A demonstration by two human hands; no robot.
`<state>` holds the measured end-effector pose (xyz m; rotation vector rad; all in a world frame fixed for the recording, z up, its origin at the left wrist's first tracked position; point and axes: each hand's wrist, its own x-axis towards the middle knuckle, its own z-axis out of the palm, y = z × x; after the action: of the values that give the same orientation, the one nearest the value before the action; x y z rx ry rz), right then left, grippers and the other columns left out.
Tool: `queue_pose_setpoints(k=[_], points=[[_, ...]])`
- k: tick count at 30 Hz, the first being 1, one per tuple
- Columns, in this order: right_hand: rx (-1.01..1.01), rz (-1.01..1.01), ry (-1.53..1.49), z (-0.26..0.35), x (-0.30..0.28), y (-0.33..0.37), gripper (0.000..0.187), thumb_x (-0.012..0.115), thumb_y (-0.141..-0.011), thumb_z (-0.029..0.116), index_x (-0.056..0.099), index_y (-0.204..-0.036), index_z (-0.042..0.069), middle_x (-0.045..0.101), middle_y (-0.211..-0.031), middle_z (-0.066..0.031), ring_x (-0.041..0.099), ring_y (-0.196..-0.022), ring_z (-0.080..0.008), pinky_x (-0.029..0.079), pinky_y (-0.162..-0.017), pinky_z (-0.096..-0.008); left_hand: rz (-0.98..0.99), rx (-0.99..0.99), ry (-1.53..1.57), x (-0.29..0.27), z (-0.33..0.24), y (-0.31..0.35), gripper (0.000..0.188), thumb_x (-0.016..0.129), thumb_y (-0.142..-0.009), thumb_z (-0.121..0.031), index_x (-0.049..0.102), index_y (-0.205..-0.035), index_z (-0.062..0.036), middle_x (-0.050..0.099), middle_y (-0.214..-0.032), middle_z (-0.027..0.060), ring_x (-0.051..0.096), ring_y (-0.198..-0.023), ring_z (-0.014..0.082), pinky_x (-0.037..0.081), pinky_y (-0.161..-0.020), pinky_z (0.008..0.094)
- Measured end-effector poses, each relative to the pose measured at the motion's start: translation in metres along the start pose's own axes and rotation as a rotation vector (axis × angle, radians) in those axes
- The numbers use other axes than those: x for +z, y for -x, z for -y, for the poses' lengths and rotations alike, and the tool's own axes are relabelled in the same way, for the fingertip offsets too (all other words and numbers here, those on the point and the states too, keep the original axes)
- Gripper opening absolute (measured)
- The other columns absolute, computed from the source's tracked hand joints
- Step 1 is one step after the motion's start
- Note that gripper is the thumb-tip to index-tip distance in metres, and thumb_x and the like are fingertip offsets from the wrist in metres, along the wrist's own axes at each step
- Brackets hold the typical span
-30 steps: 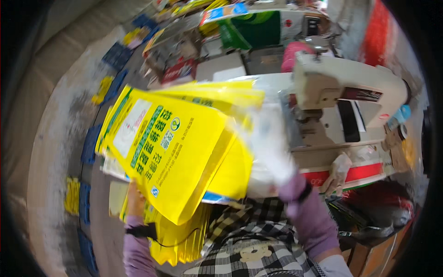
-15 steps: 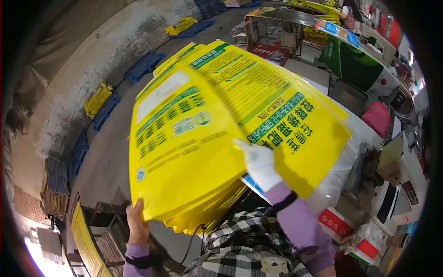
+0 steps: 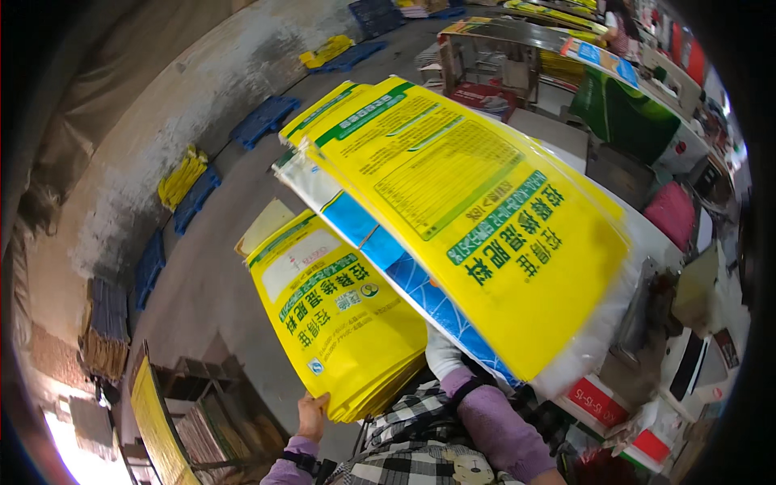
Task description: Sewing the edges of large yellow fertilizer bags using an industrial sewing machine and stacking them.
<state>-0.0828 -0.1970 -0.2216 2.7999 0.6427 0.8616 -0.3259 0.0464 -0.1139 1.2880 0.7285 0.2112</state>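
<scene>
Below the table's edge, at the lower middle, a pile of flat yellow printed sacks [image 3: 347, 339] slants down toward my body. My bare left hand [image 3: 311, 415] is closed on its near left corner, thumb on top. My right hand [image 3: 442, 354], in a white glove, is at the pile's right edge, its fingers hidden by the sacks. Above and to the right lies a second stack of yellow sacks [image 3: 558, 315] on the table. A blue-and-white patterned sack [image 3: 453, 311] shows under that stack's left edge.
Blue pallets [image 3: 263, 121] stand along the wall on the left, some bearing folded yellow sacks [image 3: 183, 176]. A metal rack [image 3: 202, 404] is at my lower left. A pale machine [image 3: 687, 364] and a red-and-white box [image 3: 596, 402] are on the right. Another person [image 3: 621, 32] is at the far right.
The yellow pile in my left hand has come down and away from the table stack, uncovering the blue sack. My left hand moved right and down; my right hand dropped lower, its fingers now hidden.
</scene>
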Motion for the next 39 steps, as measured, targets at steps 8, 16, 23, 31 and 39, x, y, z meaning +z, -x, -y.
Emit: queue_pose_setpoints(k=[8, 16, 23, 31, 39], points=[[0.138, 0.499, -1.112, -0.049, -0.095, 0.061, 0.064, 0.06, -0.079, 0.011, 0.038, -0.138, -0.001, 0.047, -0.129, -0.0332, 0.06, -0.1, -0.043, 0.05, -0.087, -0.0426, 0.461, 0.868, -1.23, 0.217, -0.155, 0.014, 0.053, 0.077, -0.068, -0.003, 0.056, -0.117, -0.0009, 0.061, -0.112, 0.018, 0.058, -0.103, 0.0369, 0.042, -0.098, 0.0408], [0.098, 0.861, -0.897, -0.172, -0.221, 0.096, 0.021, 0.056, -0.081, 0.019, 0.069, -0.092, 0.007, 0.066, -0.077, -0.014, 0.067, -0.077, -0.0314, 0.053, -0.068, -0.0411, 1.085, 1.133, -1.197, 0.484, -0.034, 0.044, 0.035, 0.085, -0.063, -0.028, 0.063, -0.082, -0.0088, 0.057, -0.089, 0.0069, 0.052, -0.094, 0.0288, 0.037, -0.083, 0.0394], [1.178, -0.007, -0.879, -0.304, -0.241, 0.125, 0.019, 0.058, -0.09, 0.021, 0.065, -0.089, 0.003, 0.065, -0.081, -0.0168, 0.065, -0.077, -0.0338, 0.05, -0.068, -0.0406, 1.087, 1.27, -0.814, 0.48, -0.018, 0.024, 0.018, 0.082, -0.068, -0.008, 0.065, -0.074, -0.0045, 0.061, -0.074, 0.0089, 0.059, -0.068, 0.0206, 0.045, -0.06, 0.0312], [1.216, -0.297, -0.83, -0.289, -0.224, 0.108, 0.019, 0.061, -0.088, 0.023, 0.064, -0.095, 0.005, 0.063, -0.079, -0.0182, 0.062, -0.078, -0.0353, 0.047, -0.068, -0.0419, 1.156, 0.849, -0.699, 0.476, -0.041, 0.029, 0.011, 0.077, -0.075, -0.004, 0.068, -0.078, 0.0005, 0.062, -0.072, 0.0113, 0.059, -0.072, 0.0219, 0.045, -0.068, 0.0285], [0.975, -0.194, -0.866, -0.255, -0.208, 0.063, 0.025, 0.065, -0.088, 0.028, 0.066, -0.089, 0.004, 0.061, -0.073, -0.0134, 0.061, -0.069, -0.0264, 0.046, -0.065, -0.0395, 1.151, 1.123, -0.684, 0.456, -0.062, 0.036, 0.007, 0.065, -0.081, 0.004, 0.067, -0.087, 0.0016, 0.063, -0.078, 0.0116, 0.06, -0.073, 0.0227, 0.046, -0.068, 0.0307]])
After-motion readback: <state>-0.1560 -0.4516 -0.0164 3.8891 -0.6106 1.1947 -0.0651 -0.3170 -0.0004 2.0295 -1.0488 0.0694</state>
